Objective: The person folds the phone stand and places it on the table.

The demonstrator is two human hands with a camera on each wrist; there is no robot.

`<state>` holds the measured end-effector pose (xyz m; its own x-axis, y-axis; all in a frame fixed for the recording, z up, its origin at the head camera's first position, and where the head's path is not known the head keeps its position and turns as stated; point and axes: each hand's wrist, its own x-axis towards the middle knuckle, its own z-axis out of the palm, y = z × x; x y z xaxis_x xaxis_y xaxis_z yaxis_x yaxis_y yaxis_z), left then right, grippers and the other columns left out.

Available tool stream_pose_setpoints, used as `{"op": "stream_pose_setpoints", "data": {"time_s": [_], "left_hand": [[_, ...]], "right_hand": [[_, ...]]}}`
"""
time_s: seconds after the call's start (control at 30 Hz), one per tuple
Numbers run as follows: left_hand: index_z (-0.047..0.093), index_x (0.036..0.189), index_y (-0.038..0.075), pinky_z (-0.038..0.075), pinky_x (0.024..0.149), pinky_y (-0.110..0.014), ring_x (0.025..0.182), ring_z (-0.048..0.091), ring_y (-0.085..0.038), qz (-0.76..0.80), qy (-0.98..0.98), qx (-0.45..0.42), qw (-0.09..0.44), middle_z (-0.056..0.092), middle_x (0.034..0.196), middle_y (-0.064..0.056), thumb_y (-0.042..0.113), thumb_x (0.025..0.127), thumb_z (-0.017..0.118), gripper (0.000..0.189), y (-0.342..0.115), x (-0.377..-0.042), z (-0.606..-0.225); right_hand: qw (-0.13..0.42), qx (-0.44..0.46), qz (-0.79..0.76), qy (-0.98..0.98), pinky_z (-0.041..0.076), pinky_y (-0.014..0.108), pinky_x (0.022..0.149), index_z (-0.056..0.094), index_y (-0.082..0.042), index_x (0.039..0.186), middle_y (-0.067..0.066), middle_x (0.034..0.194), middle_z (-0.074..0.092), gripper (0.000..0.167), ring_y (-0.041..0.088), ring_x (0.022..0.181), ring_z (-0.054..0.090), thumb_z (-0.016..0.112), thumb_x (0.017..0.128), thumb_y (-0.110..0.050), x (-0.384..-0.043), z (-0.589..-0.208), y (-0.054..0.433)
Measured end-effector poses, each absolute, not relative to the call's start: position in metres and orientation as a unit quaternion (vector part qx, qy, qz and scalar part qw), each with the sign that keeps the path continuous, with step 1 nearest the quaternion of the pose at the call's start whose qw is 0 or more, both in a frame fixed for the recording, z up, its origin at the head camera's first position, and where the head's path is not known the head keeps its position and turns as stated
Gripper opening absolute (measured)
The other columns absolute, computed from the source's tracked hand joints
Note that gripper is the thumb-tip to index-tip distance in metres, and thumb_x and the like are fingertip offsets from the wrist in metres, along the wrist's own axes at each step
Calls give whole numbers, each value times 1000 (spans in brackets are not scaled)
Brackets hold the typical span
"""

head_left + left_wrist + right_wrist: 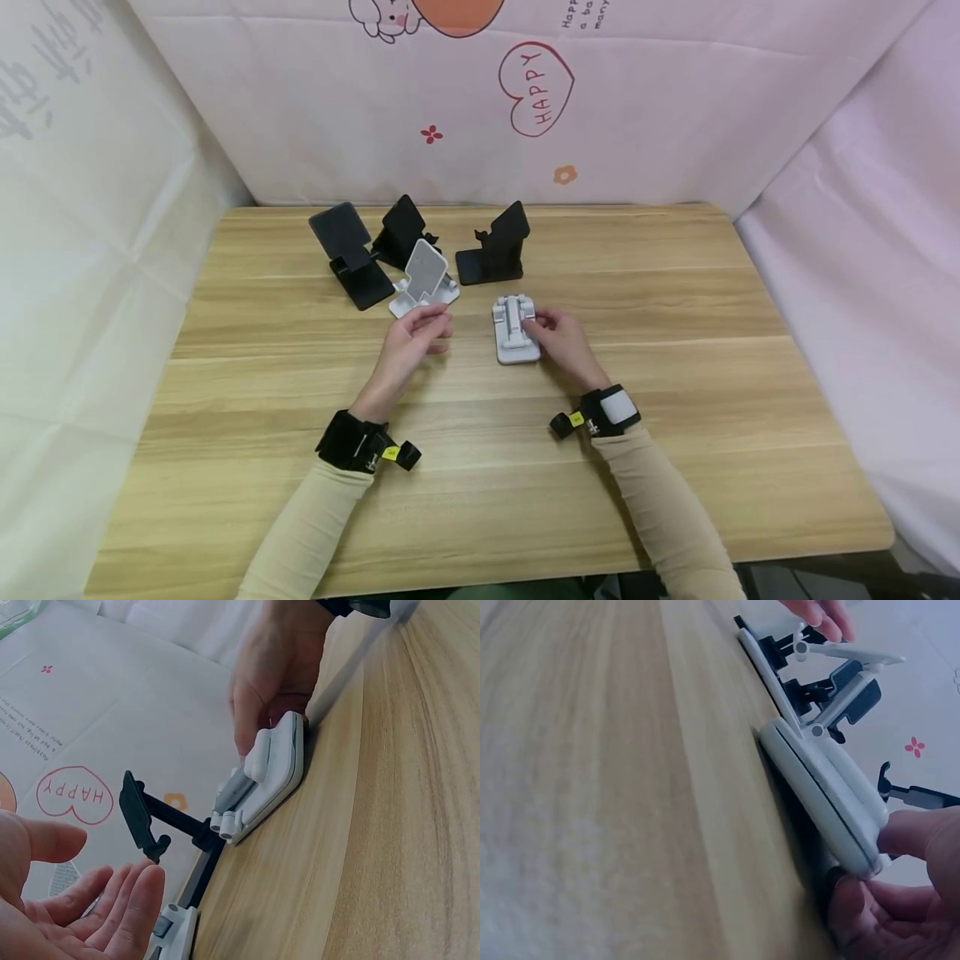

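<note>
My right hand [567, 340] pinches the right edge of a folded white phone stand [516, 350], thumb on top and fingers at its side. In the right wrist view the same folded stand [817, 795] shows edge-on, tilted, with the fingers at its near end. My left hand [408, 346] holds nothing; in the left wrist view its fingers [139, 907] are loosely spread, palm showing. Just beyond the left fingertips in the head view stands an unfolded white phone stand [426, 271] with a grey pad.
Behind the white stand are two unfolded black phone stands, one at the left [341, 233] and one further back [401, 229]. Another black stand [510, 242] sits to their right. A printed white cloth [337, 125] hangs along the back edge of the wooden table [712, 375].
</note>
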<state>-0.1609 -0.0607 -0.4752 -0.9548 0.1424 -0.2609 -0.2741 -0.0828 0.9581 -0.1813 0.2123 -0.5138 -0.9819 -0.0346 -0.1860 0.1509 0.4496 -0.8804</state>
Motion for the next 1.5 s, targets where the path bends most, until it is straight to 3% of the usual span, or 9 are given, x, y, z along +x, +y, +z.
{"op": "stream_pose_setpoints", "data": {"time_s": [0.27,0.67,0.77,0.9,1.0,1.2,1.27,1.5], "left_hand": [[56,141,-1,61,87,-30,112,65,-27,727,669,-55,148,61,138,-24,17,105,61,41,-61,-161,-476],[58,140,-1,61,88,-31,101,66,-15,722,674,-49,147,62,137,-23,16,105,62,39,-61,-160,-478],[57,141,-1,60,91,-33,106,66,-19,721,675,-50,149,62,137,-22,17,105,61,41,-64,-161,-479],[56,142,0,56,101,-45,119,62,-33,727,668,-58,146,60,138,-24,18,105,61,41,-71,-164,-477],[57,142,3,51,106,-52,123,61,-36,727,670,-66,132,60,138,-22,20,105,61,41,-79,-170,-472],[58,140,2,54,103,-50,103,66,-15,725,681,-68,83,64,136,-19,22,105,61,40,-97,-181,-462],[59,139,0,57,98,-46,100,68,-14,731,677,-63,54,65,133,-20,21,106,60,39,-103,-184,-459],[64,127,-7,61,73,-24,84,70,-12,754,648,-48,-95,74,101,-6,13,105,60,30,-125,-199,-451]], "right_hand": [[58,21,-450,891,49,21,60,65,6,129,17,99,67,38,19,77,59,66,100,-19,-179,-505,210],[60,20,-441,895,48,21,59,64,5,130,16,101,66,37,20,78,59,65,101,-18,-179,-504,210],[58,20,-440,896,48,21,60,64,6,130,17,101,67,37,20,78,59,65,101,-17,-179,-505,210],[57,31,-441,895,49,22,62,65,5,130,17,103,67,37,20,80,59,61,102,-19,-179,-505,210],[58,43,-448,891,51,25,65,65,3,130,17,105,68,37,22,83,60,58,103,-21,-179,-504,209],[39,45,-450,891,50,32,72,66,4,128,18,106,67,36,26,89,60,57,105,-22,-178,-505,209],[32,43,-451,891,49,32,75,65,4,128,19,107,67,36,27,92,60,57,105,-22,-179,-505,210],[22,54,-465,883,48,35,82,61,5,133,19,115,64,41,29,101,58,57,105,-25,-179,-504,211]]}}
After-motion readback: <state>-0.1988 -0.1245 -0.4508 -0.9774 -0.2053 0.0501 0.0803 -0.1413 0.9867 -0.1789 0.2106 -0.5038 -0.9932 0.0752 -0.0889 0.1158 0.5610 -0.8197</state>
